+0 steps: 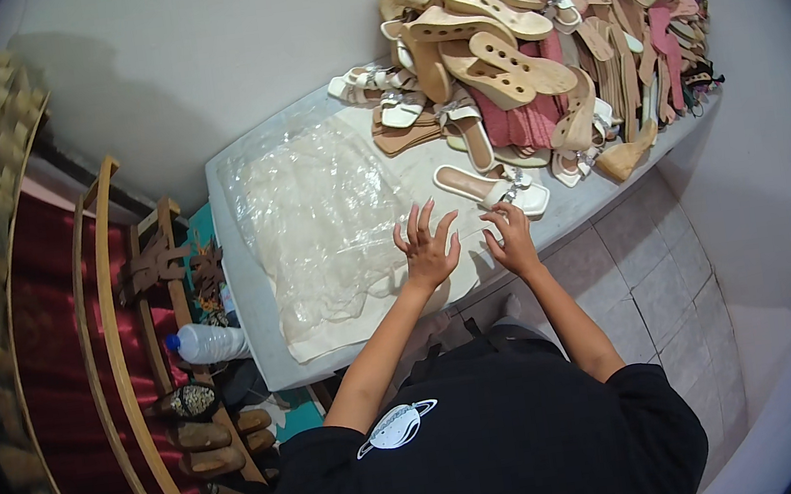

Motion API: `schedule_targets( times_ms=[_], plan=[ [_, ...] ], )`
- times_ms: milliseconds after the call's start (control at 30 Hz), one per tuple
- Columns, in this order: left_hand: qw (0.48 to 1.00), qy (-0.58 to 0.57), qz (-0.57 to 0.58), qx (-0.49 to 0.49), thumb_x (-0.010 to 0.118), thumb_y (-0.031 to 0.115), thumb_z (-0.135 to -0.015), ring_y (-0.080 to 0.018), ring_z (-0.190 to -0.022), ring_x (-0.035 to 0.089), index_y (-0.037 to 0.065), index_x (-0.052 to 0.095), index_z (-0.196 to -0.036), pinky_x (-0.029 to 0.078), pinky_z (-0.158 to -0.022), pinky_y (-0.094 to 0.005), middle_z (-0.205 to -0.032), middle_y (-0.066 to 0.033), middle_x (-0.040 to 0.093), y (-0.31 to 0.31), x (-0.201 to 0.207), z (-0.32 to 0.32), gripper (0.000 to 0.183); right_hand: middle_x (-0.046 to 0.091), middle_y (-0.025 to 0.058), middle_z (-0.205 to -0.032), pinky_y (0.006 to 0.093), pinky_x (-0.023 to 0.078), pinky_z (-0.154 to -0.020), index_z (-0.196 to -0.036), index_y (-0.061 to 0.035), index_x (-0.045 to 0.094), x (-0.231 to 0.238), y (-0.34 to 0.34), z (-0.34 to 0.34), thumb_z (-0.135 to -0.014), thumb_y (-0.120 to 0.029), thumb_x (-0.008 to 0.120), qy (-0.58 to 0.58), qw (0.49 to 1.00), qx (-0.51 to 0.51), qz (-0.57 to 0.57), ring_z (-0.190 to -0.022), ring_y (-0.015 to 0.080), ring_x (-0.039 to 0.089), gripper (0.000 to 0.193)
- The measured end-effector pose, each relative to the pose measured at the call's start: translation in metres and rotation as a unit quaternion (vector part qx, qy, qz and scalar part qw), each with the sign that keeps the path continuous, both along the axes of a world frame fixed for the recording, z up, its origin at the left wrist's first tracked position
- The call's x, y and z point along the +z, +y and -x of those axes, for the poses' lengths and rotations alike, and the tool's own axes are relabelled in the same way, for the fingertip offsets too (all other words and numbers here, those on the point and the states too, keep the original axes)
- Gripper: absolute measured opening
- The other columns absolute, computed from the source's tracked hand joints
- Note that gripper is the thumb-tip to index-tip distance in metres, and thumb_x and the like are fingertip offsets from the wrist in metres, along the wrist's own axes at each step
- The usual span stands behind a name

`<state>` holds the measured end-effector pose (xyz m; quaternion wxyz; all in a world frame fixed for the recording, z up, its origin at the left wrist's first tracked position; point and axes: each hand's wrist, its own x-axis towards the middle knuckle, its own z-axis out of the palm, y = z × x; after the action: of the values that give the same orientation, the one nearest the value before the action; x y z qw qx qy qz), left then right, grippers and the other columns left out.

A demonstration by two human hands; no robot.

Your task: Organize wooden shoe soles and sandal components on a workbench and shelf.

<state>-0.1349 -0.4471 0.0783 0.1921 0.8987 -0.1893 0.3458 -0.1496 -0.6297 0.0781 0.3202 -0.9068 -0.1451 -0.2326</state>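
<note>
My left hand (430, 251) hovers over the near edge of the table, fingers spread, with nothing in it. To its right is my right hand (512, 243), its fingers curved and apart, just in front of a white slide sandal (469, 182). The sandal has a bow-like strap with a shiny ornament and lies on its sole. The right fingertips overlap the sandal's near side in view; whether they touch it I cannot tell. Left of my hands, crinkled clear plastic (312, 208) covers a pale sheet. More white sandals (401, 108) lie farther back.
A tall heap of wooden wedge soles (497, 27), brown insoles (601, 34) and pink material (523, 118) fills the table's right end. On the left stand a wooden rack (107, 282) and a plastic bottle (213, 342) with a blue cap. Shoes (209, 436) sit below it.
</note>
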Motion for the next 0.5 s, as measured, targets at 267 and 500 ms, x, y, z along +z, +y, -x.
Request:
schedule_targets(
  times_ms=[267,500],
  plan=[
    [0.999,0.024,0.035,-0.014,0.064,0.026,-0.071,-0.0288,-0.130,0.020,0.020,0.049,-0.121,0.010,-0.101,-0.0503,-0.135,-0.0109,0.029,-0.072,0.005,-0.052,0.052,0.047,0.0095,-0.113,0.0416,0.032,-0.091,-0.108,-0.0133,0.055,0.007,-0.069,-0.055,-0.075,-0.011,0.061,0.003,0.999,-0.023,-0.027,-0.109,0.0286,0.043,0.034],
    [0.993,0.035,0.110,0.018,0.068,0.024,-0.069,-0.0337,-0.128,0.022,0.016,0.039,-0.129,0.016,-0.100,-0.0487,-0.135,-0.0162,0.027,-0.156,0.017,-0.103,0.067,0.048,0.0106,-0.112,0.0414,0.032,-0.093,-0.111,-0.0127,0.054,0.028,-0.129,-0.121,-0.068,-0.004,0.058,-0.029,0.999,-0.021,-0.036,-0.107,0.0295,0.046,0.045]
  ],
)
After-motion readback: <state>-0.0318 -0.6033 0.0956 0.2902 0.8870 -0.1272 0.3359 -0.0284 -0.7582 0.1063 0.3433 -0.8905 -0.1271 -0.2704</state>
